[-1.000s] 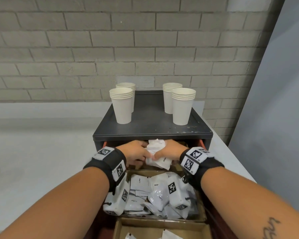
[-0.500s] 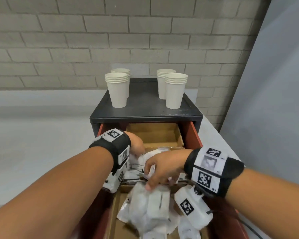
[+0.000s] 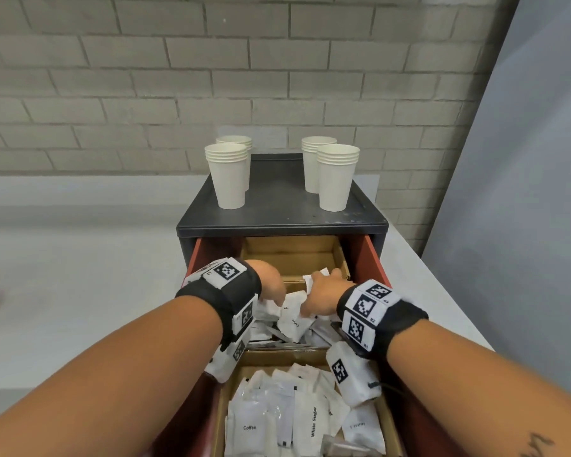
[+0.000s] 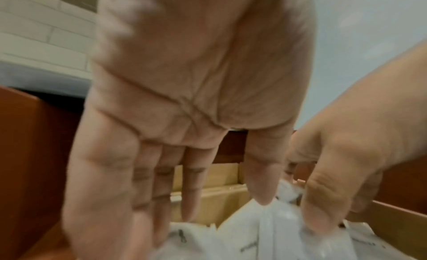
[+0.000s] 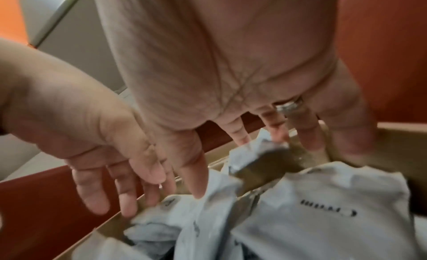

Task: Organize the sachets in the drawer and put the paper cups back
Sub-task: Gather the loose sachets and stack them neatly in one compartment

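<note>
A red drawer [image 3: 366, 258] stands pulled out of a black cabinet [image 3: 277, 212], split into cardboard compartments. The back compartment [image 3: 294, 255] shows only bare cardboard. White sachets [image 3: 294, 321] lie jumbled in the middle one, and more sachets [image 3: 277, 420], some labelled Coffee and White Sugar, fill the front one. My left hand [image 3: 271, 288] reaches down into the middle pile with straight fingers [image 4: 191, 191]. My right hand [image 3: 323, 291] is beside it, spread, its thumb and fingertips [image 5: 238, 134] touching crumpled sachets [image 5: 323, 200]. Several stacks of paper cups [image 3: 228, 179] stand on the cabinet top.
A grey counter [image 3: 63, 275] spreads left of the cabinet, and a brick wall [image 3: 178, 77] runs behind it. A grey panel [image 3: 524, 192] stands close on the right. The drawer's red side walls hem both wrists in.
A second ago both hands held a bunch of sachets at the back of the drawer. The right hand carried it to the front compartment. Both hands are now in the middle compartment.
</note>
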Demonstrator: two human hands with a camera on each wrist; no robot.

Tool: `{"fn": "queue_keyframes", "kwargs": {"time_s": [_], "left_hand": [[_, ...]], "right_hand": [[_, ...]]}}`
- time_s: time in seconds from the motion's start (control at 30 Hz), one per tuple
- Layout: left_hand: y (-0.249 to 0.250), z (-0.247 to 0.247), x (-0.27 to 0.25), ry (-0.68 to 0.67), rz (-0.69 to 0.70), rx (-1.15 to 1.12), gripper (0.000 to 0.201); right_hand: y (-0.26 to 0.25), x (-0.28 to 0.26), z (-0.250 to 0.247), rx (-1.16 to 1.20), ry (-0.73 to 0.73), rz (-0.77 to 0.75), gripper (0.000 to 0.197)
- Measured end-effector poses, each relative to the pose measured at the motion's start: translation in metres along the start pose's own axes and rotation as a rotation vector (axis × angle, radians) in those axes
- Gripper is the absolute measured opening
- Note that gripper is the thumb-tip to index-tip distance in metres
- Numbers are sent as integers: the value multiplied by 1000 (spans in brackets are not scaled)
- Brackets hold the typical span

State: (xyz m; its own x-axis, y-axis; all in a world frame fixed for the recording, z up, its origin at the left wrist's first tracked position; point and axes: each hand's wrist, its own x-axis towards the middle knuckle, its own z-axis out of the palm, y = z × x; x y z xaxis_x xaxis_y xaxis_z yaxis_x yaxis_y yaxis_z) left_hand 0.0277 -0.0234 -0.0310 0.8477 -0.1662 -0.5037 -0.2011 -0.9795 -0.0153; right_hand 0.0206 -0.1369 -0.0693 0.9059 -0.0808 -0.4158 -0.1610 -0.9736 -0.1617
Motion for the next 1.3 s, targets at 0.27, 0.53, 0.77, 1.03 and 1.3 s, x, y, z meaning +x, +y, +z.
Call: {"fn": "queue_keyframes", "kwargs": {"time_s": [0.27,0.53,0.77,1.03,1.3], "left_hand": [[5,13,-5,-175,-31,-188,18],[-8,12,-9,-121,-106,-414,46],[-1,15,-4,-269,-103,-465,49],[1,22,-4,-276,-90,-554,32],[-5,33,2,-335,-74,-1078,12]], "right_hand": [[-4,3,8,118,157,-130,24],[4,-1,0,229,123,-62,17],[5,-9,5,-14,-152,-99,91],[12,-4,4,98,-271,-140,105],[-7,-1,23,314,-176,-308,85]]}}
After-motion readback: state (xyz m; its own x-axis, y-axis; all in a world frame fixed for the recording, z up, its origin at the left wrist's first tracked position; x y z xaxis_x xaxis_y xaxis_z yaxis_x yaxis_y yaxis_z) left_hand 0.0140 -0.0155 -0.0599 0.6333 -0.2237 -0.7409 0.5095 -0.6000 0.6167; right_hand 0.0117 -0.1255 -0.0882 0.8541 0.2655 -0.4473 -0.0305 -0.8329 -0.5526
